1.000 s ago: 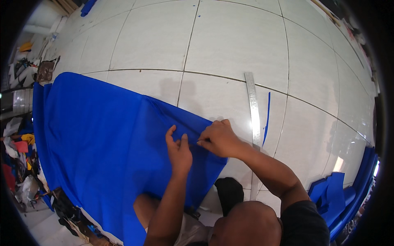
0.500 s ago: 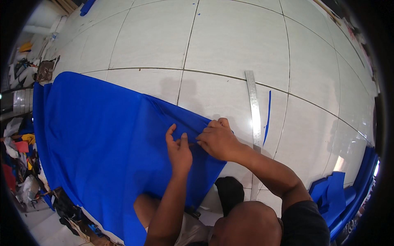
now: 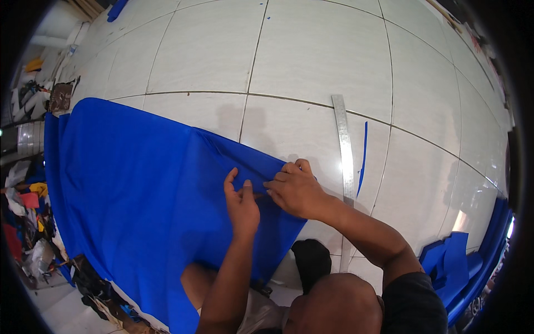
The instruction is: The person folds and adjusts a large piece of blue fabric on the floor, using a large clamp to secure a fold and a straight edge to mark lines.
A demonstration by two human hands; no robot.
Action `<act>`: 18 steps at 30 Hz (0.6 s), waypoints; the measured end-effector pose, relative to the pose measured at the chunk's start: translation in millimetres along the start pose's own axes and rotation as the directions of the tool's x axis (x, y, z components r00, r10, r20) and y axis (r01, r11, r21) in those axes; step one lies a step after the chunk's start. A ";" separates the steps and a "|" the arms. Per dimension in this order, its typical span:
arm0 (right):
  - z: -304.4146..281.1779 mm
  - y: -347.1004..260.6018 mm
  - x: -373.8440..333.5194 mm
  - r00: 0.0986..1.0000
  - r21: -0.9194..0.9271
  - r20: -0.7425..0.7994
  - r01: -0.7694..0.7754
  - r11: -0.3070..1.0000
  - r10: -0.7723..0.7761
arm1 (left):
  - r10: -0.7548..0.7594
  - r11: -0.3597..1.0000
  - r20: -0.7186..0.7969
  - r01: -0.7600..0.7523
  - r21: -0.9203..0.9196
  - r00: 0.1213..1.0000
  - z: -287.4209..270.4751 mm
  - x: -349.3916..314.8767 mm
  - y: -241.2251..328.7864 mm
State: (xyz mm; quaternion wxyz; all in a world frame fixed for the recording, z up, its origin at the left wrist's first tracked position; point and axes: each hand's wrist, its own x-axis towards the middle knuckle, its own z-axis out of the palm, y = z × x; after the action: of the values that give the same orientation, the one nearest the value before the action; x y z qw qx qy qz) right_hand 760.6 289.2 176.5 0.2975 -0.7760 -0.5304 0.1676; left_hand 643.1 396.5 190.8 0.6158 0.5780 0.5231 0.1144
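The large, smooth blue fabric sheet [image 3: 133,183] lies across the floor to the left of the right hand [image 3: 296,192], its long upper edge slanting from upper left down to that hand, which is nearer the right corner and grasps the edge with bent fingers. The left hand [image 3: 243,209] is over the sheet, thumb and fingers apart, with no visible grip. The surface is a glossy white tiled floor [image 3: 311,55], with a flat silver metal ruler [image 3: 345,150] and narrow blue strip [image 3: 364,158] right of the hands.
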 end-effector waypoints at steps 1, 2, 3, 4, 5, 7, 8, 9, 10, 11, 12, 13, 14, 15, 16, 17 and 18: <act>-0.4 2.4 -0.8 0.995 0.010 0.099 -0.020 1.000 0.019 | -0.007 1.000 -0.008 0.007 0.013 1.000 0.1 -0.4 2.0; -2.6 4.0 0.6 0.984 0.079 0.142 -0.118 0.990 0.106 | -0.003 1.000 -0.003 0.003 0.010 1.000 0.7 -0.1 1.5; -7.2 5.7 4.0 0.964 0.143 0.190 -0.216 0.966 0.188 | 0.002 1.000 0.002 -0.002 0.007 1.000 1.3 0.1 0.8; -10.5 8.3 7.3 0.933 0.201 0.243 -0.314 0.928 0.264 | 0.006 1.000 0.006 -0.006 0.003 1.000 2.2 0.3 0.2; -13.6 12.4 10.8 0.898 0.253 0.318 -0.390 0.885 0.305 | 0.004 1.000 -0.001 -0.004 0.001 1.000 3.8 -0.5 1.6; -18.3 19.3 15.5 0.806 0.332 0.468 -0.540 0.773 0.363 | -0.001 1.000 -0.015 0.001 -0.004 1.000 7.3 -1.8 4.4; -14.5 19.9 14.3 0.861 0.279 0.313 -0.486 0.828 0.400 | 0.008 1.000 -0.020 -0.009 -0.013 1.000 7.9 -0.7 3.3; -6.9 20.3 11.8 0.898 0.211 0.149 -0.439 0.873 0.415 | 0.017 1.000 -0.023 -0.018 -0.023 1.000 8.7 1.2 0.9; -2.4 19.2 9.7 0.914 0.133 -0.019 -0.399 0.907 0.405 | 0.026 0.999 -0.026 -0.027 -0.032 0.999 9.6 2.3 -0.4; -2.5 13.8 11.3 0.951 0.121 -0.112 -0.274 0.954 0.288 | 0.020 0.999 -0.022 -0.021 -0.036 1.000 7.4 2.1 0.3; -5.4 6.6 13.6 0.965 0.097 -0.203 -0.146 0.985 0.163 | 0.014 0.999 -0.018 -0.015 -0.041 1.000 4.7 1.4 1.2; -8.8 0.1 13.7 0.956 0.062 -0.290 -0.018 0.998 0.035 | 0.008 0.999 -0.014 -0.009 -0.045 1.000 2.5 1.2 2.0; -10.8 -6.1 7.1 0.970 0.051 -0.240 0.048 0.998 -0.034 | 0.001 1.000 -0.014 -0.002 -0.025 1.000 1.3 1.1 1.4; -5.2 -5.2 2.4 0.985 0.033 -0.170 0.049 0.998 -0.043 | -0.005 1.000 -0.015 0.005 -0.006 1.000 0.0 0.9 0.8; 3.8 -1.8 -2.0 0.994 0.016 -0.099 0.053 0.998 -0.051 | -0.012 1.000 -0.016 0.012 0.014 1.000 -1.6 0.8 0.2; 3.6 -0.8 -2.0 0.998 -0.009 -0.027 0.057 0.998 -0.057 | 0.001 1.000 -0.007 -0.001 0.013 1.000 -1.6 2.0 -1.8; 0.5 0.7 -1.4 0.999 0.078 0.020 -0.042 0.996 0.040 | 0.013 1.000 0.001 -0.013 0.011 1.000 -2.1 3.3 -4.9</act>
State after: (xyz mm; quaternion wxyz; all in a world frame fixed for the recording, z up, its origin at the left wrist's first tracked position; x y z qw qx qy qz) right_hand 760.2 287.8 175.6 0.3192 -0.7728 -0.5101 0.2017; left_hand 640.6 398.7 185.5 0.6119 0.5850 0.5196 0.1154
